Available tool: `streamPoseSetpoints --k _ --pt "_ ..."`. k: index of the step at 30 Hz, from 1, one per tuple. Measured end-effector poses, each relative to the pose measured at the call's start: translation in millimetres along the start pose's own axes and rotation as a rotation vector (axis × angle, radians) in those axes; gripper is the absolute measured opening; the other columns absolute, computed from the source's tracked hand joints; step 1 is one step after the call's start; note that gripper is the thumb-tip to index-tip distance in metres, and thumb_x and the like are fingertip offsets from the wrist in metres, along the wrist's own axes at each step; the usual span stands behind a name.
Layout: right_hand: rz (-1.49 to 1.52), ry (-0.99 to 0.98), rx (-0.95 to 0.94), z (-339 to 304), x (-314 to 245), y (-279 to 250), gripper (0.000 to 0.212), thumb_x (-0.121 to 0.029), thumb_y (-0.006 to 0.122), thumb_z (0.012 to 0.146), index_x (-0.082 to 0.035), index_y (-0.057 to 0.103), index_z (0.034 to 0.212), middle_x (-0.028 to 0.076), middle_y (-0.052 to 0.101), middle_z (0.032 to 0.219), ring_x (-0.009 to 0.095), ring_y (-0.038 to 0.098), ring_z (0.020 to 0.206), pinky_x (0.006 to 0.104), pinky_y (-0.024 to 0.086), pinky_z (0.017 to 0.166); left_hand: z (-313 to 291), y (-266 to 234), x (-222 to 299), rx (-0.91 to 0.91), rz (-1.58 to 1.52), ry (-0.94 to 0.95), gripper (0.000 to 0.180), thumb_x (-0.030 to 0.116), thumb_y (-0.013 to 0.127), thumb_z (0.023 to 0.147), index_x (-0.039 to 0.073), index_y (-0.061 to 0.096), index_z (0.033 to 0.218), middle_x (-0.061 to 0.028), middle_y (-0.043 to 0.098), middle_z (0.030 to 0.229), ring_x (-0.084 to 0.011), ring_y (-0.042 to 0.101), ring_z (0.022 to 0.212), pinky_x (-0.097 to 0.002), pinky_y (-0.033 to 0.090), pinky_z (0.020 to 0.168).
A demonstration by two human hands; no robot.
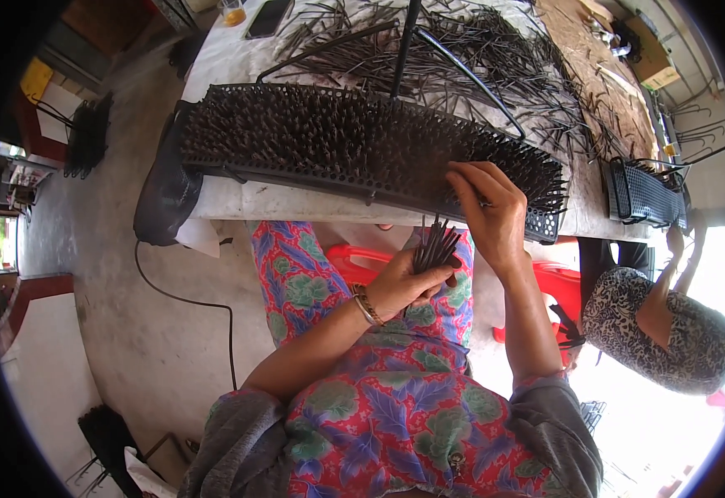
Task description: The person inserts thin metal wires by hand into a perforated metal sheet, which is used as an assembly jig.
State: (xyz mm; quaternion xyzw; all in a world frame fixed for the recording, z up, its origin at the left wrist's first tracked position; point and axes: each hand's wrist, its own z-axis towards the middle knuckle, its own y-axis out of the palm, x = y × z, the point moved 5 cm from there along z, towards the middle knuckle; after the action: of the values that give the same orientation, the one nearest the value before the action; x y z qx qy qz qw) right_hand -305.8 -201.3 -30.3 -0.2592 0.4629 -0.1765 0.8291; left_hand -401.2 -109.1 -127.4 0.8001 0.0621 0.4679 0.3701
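Observation:
A long black perforated rack (279, 169) lies along the table's near edge, densely filled with thin dark sticks standing upright in its holes. My left hand (400, 284) is closed round a bundle of similar dark sticks (435, 247), held above my lap just in front of the rack. Over the rack's right half, my right hand (497, 209) has its thumb and forefinger brought together among the stick tips. Whatever is between those fingertips is too small to make out against the dark sticks.
Loose dark sticks (487, 50) are heaped behind the rack, where black metal bars (406, 54) rise. A phone (269, 18) and a glass (232, 13) stand far left. Black cloth (166, 187) hangs at the left corner. A co-worker (661, 332) sits right, by another rack (649, 195).

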Motion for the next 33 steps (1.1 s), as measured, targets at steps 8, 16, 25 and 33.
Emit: streamPoseSetpoints --k 8,16,25,33 --pt "-0.267 -0.257 -0.066 -2.4 -7.1 0.6 0.020 -0.006 0.066 0.077 -0.002 0.065 0.096 0.010 0.061 0.087 0.028 0.059 0.072 0.0357 0.048 0.064 0.9 -0.4 -3.0 0.072 -0.059 -0.013 0.027 0.022 0.054 0.093 0.004 0.053 0.113 -0.0022 0.058 0.080 -0.0031 0.039 0.050 -0.0187 0.028 0.039" --pt "-0.262 -0.254 -0.064 -5.1 -4.5 -4.6 0.021 -0.002 0.064 0.079 -0.001 0.064 0.100 0.011 0.059 0.093 0.025 0.060 0.075 0.0315 0.048 0.063 -0.5 1.9 0.0 0.073 -0.063 -0.056 0.018 0.023 0.057 0.092 0.008 0.055 0.102 0.0037 0.044 0.062 -0.0024 0.038 0.047 -0.0184 0.024 0.037" --pt "0.351 0.509 -0.276 -48.2 19.1 -8.5 0.022 -0.016 0.071 0.079 0.003 0.067 0.090 0.010 0.068 0.076 0.009 0.059 0.061 0.0245 0.045 0.054 -2.0 6.5 12.3 0.096 -0.010 0.070 0.015 0.021 0.058 0.091 0.007 0.055 0.097 0.0035 0.043 0.059 -0.0030 0.036 0.045 -0.0191 0.024 0.037" --pt "0.425 0.680 -0.093 -39.4 36.3 -36.4 0.022 -0.017 0.067 0.083 0.004 0.067 0.090 0.002 0.062 0.066 0.006 0.050 0.055 0.0208 0.040 0.051 3.4 3.3 3.6 -0.010 -0.047 0.040 0.027 0.028 0.052 0.094 0.006 0.054 0.110 -0.0028 0.059 0.081 0.0000 0.039 0.050 -0.0157 0.027 0.038"
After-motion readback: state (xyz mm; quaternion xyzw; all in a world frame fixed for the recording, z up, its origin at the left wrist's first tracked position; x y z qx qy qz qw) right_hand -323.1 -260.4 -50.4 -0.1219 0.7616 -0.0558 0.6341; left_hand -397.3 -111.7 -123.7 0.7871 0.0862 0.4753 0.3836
